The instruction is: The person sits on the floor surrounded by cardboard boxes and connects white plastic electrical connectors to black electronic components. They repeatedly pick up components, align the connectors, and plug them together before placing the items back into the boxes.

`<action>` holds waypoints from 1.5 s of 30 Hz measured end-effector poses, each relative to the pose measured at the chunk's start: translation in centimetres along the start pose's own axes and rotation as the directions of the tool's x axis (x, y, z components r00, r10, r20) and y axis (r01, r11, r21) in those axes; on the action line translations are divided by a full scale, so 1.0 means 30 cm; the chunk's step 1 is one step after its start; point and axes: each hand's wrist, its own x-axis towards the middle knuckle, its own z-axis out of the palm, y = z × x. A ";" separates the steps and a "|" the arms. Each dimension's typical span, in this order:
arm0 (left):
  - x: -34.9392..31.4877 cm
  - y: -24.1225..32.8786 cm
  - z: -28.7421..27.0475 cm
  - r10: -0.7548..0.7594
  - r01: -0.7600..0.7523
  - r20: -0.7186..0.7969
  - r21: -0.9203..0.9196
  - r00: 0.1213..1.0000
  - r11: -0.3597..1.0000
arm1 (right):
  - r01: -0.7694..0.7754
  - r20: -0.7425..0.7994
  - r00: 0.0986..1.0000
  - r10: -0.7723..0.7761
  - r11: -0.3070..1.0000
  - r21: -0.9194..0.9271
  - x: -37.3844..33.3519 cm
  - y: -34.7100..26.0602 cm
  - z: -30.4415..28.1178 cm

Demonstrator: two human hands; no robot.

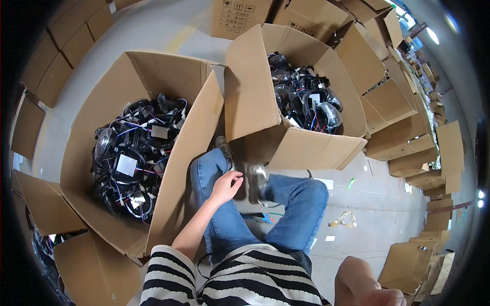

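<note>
Right hand (387,298), grip unreadable, sits well right of the left box (190,140), left hand (225,188) nearer it, loose and empty, lamps (126,166) inside seemingly waiting, nothing visibly finished.

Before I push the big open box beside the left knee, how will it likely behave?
The cardboard box will probably feel heavy, since a thick heap of black wired parts lies inside. Tipping seems unlikely, as that load sits low. Its tall walls may flex if pushed near the top, being plain cardboard with open upper edges.
</note>
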 end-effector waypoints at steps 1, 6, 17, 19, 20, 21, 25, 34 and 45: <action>-0.015 0.009 0.006 -0.014 0.014 0.010 -0.020 1.000 1.000 | 0.018 -0.007 1.000 -0.018 1.000 0.011 -0.002 -0.018 -0.003; -0.043 0.010 0.058 -0.046 0.046 0.028 -0.009 0.999 0.999 | 0.088 0.079 0.992 -0.103 0.980 0.181 0.002 -0.029 -0.040; -0.074 0.016 0.071 -0.013 0.004 0.043 0.204 0.999 0.979 | 0.091 0.075 0.990 -0.123 0.937 0.338 -0.021 -0.110 -0.063; -0.081 0.019 0.069 -0.051 0.037 0.056 0.233 0.997 0.972 | 0.095 0.078 0.988 -0.133 0.924 0.371 -0.023 -0.110 -0.066; -0.082 0.026 0.066 -0.071 0.054 0.063 0.249 0.995 0.967 | 0.097 0.079 0.987 -0.138 0.917 0.386 -0.021 -0.108 -0.072; -0.080 0.038 0.066 -0.073 0.049 0.078 0.269 0.994 0.962 | 0.097 0.081 0.987 -0.141 0.911 0.402 -0.021 -0.099 -0.072; -0.079 0.026 0.065 -0.023 -0.016 0.106 0.357 0.994 0.934 | 0.114 0.080 0.982 -0.170 0.880 0.461 -0.022 -0.095 -0.079; 0.261 0.108 -0.044 0.071 -0.054 -0.076 0.203 0.995 0.978 | -0.071 0.024 0.997 0.068 0.970 0.230 -0.109 -0.016 -0.186; 1.223 0.231 -0.152 -0.151 0.282 -0.283 0.509 0.947 0.814 | -0.781 -0.691 0.344 0.635 -0.215 -0.587 -0.736 1.226 -1.115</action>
